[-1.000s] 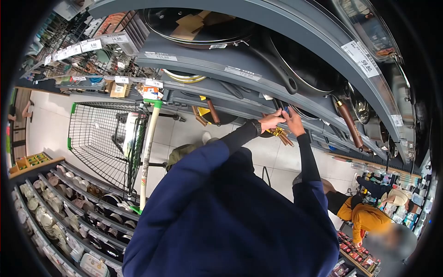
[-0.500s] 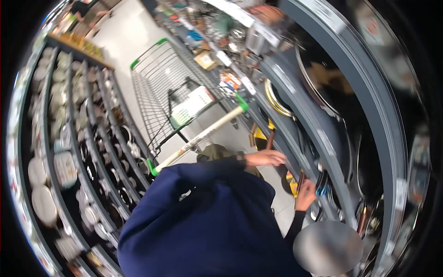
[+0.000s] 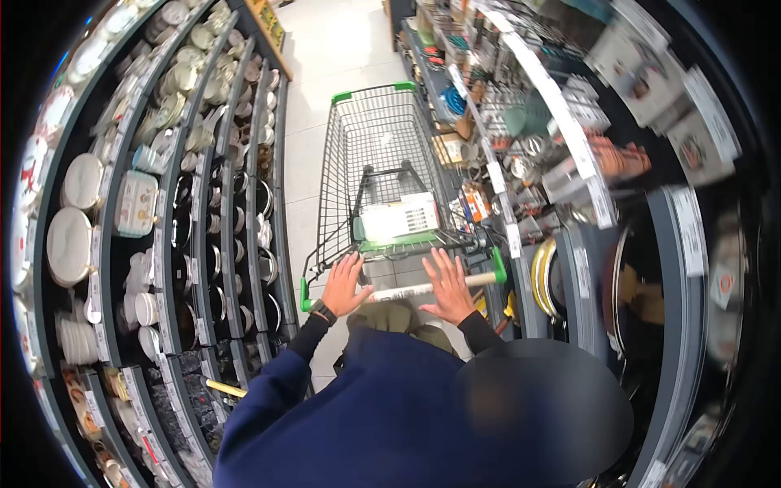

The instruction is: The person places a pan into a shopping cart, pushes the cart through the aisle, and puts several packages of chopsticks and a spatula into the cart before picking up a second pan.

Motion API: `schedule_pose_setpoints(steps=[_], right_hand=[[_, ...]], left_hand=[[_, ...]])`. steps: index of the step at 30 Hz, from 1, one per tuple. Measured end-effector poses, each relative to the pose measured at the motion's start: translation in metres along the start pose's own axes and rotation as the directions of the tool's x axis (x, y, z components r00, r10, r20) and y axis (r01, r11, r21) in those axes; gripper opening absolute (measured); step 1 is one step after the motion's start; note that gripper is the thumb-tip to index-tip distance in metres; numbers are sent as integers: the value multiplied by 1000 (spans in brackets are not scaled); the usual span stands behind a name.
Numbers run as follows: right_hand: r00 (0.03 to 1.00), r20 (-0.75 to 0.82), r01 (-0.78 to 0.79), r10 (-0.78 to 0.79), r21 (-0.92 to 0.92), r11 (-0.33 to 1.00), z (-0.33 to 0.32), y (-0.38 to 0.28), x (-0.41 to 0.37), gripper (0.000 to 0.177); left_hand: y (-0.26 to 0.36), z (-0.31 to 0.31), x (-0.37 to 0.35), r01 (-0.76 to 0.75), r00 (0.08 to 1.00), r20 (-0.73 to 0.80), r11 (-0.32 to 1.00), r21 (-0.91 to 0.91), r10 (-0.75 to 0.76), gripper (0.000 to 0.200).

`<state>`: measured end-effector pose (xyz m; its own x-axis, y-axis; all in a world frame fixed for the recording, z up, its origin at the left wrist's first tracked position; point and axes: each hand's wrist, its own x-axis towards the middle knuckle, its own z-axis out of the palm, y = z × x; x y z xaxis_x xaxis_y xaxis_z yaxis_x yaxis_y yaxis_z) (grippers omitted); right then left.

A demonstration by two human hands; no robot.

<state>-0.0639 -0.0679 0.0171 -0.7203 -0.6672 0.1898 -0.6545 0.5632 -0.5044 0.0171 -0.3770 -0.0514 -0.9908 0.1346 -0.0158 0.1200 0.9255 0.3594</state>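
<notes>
A shopping cart [image 3: 329,191] with dark wire sides and green corner pieces stands in front of me, its pale handle bar [image 3: 393,294] crossing close to my body. My left hand [image 3: 345,286], a dark watch on its wrist, is open at the left part of the bar. Over the bar's right part is my right hand [image 3: 448,287], palm down with fingers spread. Neither hand is wrapped round the bar. Between the hands and the basket sits a white printed panel [image 3: 399,218] with a green edge.
Shelves of plates, bowls and pans [image 3: 134,203] line the left side. On the right, shelves carry kitchen utensils [image 3: 529,154], with a row of pans [image 3: 543,272] nearer me. The tiled floor [image 3: 329,57] runs ahead between them.
Both hands have moved from the pan shelf on the right to the cart's handle. My view has swung round so the cart now lies straight ahead. The fingers have spread.
</notes>
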Motion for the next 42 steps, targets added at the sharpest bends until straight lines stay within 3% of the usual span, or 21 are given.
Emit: schedule_pose_setpoints(steps=[2, 6, 15, 17, 28, 31, 37, 42], right_hand=[[962, 269, 100, -53, -168, 981, 19, 25, 21, 109], [898, 423, 189, -118, -128, 974, 33, 40, 55, 103], [849, 524, 150, -72, -108, 983, 38, 37, 119, 105], [811, 568, 209, -139, -60, 976, 40, 44, 139, 105], [839, 513, 255, -182, -75, 964, 48, 87, 248, 105], [849, 495, 258, -186, -81, 963, 54, 106, 287, 105], [869, 440, 291, -225, -87, 953, 64, 141, 376, 99], [877, 391, 340, -278, -97, 935, 68, 178, 465, 95]], left_hand=[[-3, -9, -3, 48, 999, -17, 996, -73, -49, 74], [-6, -22, 2, 89, 995, -33, 986, -140, -95, 70], [-38, -40, 34, 145, 989, -2, 971, -190, -149, 79], [-47, -39, 43, 128, 990, -32, 976, -177, -136, 81], [-108, -53, 141, 148, 980, -114, 979, -138, -164, 79], [-133, -58, 178, 142, 975, -153, 983, -114, -159, 76], [-192, -63, 259, 288, 917, -263, 954, -81, -299, 71], [-244, -84, 339, 255, 929, -263, 965, -51, -260, 61]])
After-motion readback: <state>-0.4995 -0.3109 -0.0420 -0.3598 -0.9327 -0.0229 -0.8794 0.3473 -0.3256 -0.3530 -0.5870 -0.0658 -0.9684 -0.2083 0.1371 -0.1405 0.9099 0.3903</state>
